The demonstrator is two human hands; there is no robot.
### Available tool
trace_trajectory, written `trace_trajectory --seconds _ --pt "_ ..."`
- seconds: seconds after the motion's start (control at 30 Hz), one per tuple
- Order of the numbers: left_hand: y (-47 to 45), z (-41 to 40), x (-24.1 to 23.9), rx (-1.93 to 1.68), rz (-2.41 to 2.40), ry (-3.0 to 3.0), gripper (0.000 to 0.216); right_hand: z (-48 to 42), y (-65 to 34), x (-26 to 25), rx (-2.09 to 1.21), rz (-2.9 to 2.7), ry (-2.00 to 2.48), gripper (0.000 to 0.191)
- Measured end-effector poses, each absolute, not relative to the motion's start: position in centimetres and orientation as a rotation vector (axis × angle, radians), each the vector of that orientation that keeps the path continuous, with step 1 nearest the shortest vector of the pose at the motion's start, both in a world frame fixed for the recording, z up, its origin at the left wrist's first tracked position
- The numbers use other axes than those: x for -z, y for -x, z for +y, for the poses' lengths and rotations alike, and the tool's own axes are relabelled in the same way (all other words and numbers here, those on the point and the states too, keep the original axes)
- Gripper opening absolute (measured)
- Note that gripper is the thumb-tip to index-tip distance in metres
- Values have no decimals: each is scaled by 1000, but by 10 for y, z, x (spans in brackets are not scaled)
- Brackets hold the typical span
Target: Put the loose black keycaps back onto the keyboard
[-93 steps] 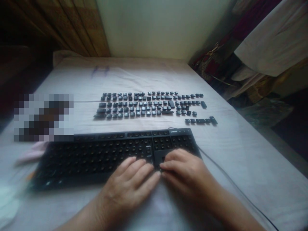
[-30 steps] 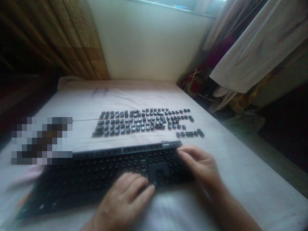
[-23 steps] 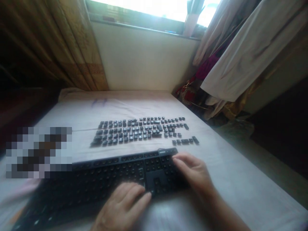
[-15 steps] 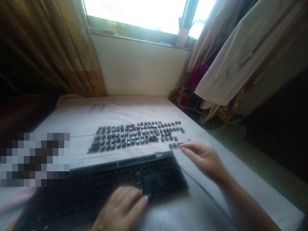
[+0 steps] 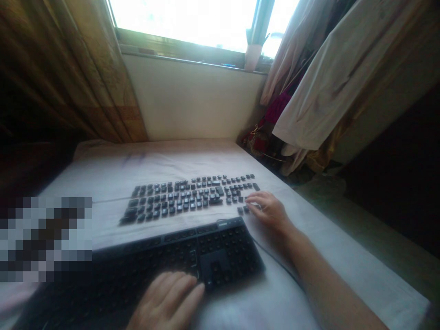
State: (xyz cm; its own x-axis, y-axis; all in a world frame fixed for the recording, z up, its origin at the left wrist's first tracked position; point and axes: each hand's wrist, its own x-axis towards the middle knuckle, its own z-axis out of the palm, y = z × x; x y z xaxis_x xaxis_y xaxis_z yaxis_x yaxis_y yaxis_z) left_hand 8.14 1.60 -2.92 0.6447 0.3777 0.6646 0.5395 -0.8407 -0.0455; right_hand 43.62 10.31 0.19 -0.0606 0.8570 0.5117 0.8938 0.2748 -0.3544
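Right hand point(image 5: 270, 211) fingers curled onto loose keycaps point(image 5: 192, 197) near bed's right edge; left hand point(image 5: 168, 300) flat, released, on stripped keyboard point(image 5: 165, 256).

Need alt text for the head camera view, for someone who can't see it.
The right hand reaches past a black keyboard with its keycaps off, touching the loose keycaps at the right end of rows laid out on a white cloth. The left hand lies flat on the keyboard's near edge. A bright window and curtains stand behind.
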Motion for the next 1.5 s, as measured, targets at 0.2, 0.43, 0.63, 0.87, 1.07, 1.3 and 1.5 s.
trace_trajectory --seconds 0.2,0.43,0.63,0.87,1.07,1.3,1.5 --pt "-75 17 26 927 -735 2649 35 103 -434 6 98 -2085 1611 18" --pt "-84 13 30 1103 -793 2630 37 103 -431 9 155 -2154 1665 21" --pt "-90 12 33 1147 -807 2640 38 103 -430 10 173 -2164 1670 18" --pt "-88 9 16 1017 -819 2701 33 103 -431 10 188 -2148 1649 16" --pt "-83 5 10 866 -853 2770 31 102 -429 6 295 -2045 1529 14" --pt "-85 5 9 885 -838 2769 30 88 -409 -16 225 -2084 1382 13" --pt "-86 6 6 930 -822 2773 33 44 -381 -34 -26 -2120 1340 12"
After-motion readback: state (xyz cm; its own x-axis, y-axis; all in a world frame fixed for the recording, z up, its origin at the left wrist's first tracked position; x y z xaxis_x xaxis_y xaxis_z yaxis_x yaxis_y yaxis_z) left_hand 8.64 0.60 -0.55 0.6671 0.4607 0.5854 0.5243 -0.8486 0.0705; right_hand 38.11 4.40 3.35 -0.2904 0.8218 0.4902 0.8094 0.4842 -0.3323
